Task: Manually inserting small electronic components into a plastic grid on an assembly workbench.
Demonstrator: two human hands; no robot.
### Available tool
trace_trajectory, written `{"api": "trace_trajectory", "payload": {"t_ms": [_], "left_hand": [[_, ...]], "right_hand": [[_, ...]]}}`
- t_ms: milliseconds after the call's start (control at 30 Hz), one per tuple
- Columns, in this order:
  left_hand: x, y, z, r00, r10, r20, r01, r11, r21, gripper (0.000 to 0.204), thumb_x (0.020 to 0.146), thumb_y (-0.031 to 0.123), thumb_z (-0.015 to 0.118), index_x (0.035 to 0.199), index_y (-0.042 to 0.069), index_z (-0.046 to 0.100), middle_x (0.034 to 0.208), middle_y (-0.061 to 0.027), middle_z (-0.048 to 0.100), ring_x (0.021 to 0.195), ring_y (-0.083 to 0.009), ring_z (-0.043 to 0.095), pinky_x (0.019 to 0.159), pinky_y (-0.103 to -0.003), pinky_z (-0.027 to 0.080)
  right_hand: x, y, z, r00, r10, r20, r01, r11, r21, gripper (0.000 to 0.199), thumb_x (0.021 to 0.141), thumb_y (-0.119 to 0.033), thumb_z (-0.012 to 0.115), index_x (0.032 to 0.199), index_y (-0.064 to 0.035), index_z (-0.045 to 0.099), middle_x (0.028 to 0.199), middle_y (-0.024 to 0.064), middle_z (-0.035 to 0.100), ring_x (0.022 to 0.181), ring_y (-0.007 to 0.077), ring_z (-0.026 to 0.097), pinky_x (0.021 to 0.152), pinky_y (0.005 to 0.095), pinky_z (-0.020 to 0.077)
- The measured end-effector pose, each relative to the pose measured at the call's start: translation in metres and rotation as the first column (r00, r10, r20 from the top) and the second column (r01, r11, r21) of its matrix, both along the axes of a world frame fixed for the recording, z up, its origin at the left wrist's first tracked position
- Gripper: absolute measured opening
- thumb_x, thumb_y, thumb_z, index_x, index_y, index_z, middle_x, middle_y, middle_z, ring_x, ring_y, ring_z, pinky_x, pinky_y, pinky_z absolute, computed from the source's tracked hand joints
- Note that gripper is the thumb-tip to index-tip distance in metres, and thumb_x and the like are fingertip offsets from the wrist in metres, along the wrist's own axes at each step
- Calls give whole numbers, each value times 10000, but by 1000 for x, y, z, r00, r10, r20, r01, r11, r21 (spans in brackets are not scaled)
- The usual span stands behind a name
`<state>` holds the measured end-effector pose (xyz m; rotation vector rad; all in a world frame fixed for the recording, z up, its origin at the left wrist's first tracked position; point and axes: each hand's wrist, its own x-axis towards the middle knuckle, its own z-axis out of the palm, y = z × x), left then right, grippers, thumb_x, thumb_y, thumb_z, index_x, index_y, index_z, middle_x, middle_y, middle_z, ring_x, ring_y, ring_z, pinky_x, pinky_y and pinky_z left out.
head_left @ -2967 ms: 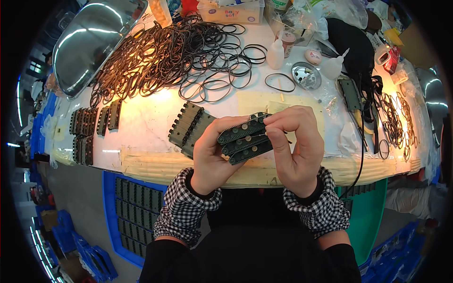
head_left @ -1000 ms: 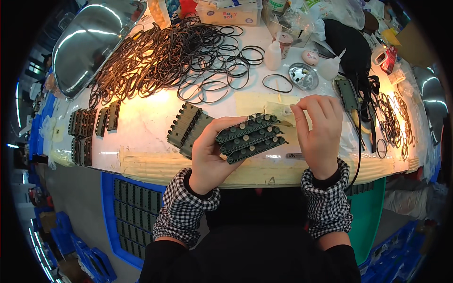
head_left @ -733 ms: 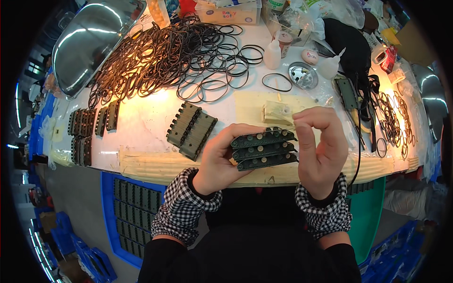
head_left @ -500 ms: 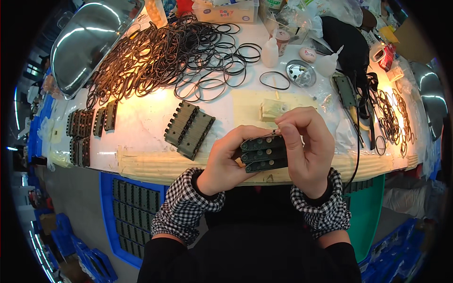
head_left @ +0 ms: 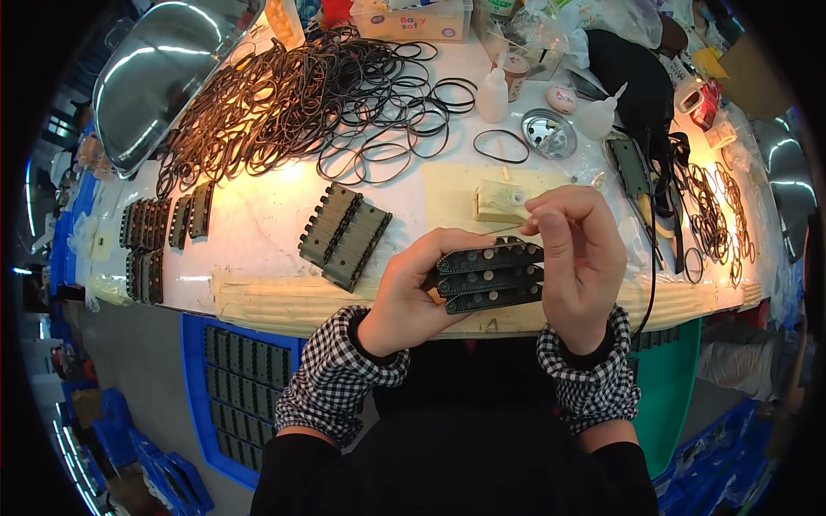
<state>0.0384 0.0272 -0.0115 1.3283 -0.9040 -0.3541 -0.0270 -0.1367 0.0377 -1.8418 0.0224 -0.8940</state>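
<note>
I am looking at a heap of black rubber rings sprawling across the white bench, a steel tray leaning at its far left corner, and two white squeeze bottles standing near a small metal dish.

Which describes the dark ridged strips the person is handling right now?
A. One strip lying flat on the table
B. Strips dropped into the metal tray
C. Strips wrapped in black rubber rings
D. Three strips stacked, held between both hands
D: three dark ridged strips sit stacked, the left hand gripping one end and the right hand at the other.
</note>
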Motion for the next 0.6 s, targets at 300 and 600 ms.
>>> {"api": "trace_trajectory", "payload": {"t_ms": [300, 600], "left_hand": [[2, 1, 2, 996, -78, -35, 80, 996, 51, 486, 766, -30, 765, 1197, -16, 540, 1197, -122, 613, 1107, -183, 613, 961, -313, 492], [2, 2, 2, 992, -64, -109, 63, 998, -10, 460, 788, -1, 762, 1196, -11, 550, 1162, -99, 625, 1063, -152, 619, 912, -286, 506]], "right_hand": [[11, -35, 0, 961, -275, -12, 198, 720, -666, 91, 814, -5, 682, 855, -8, 601, 825, 103, 600, 766, 280, 570, 656, 359, 449], [-13, -1, 4, 995, 96, 0, -95, 984, -154, 82, 846, -27, 687, 854, -8, 607, 838, 98, 632, 750, 240, 595, 673, 315, 481]]}}
